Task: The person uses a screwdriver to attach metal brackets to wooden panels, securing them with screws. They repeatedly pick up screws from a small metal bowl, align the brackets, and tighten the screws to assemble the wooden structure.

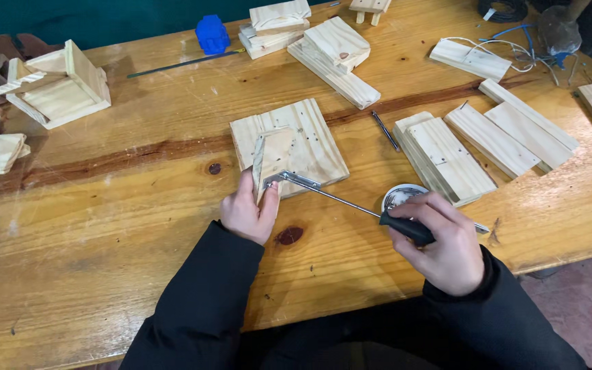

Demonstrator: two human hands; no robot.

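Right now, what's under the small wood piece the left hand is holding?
The small wood piece stands on a square pine board dotted with nail holes. The left hand covers its lower edge, hiding the contact.

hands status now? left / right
Left hand: closed on the small wood piece.
Right hand: closed on the hammer handle.

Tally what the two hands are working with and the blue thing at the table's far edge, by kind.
Small wooden piece held upright by the left hand: 1
Square wooden board beneath it: 1
Hammer in the right hand: 1
Blue plastic block: 1
Total: 4
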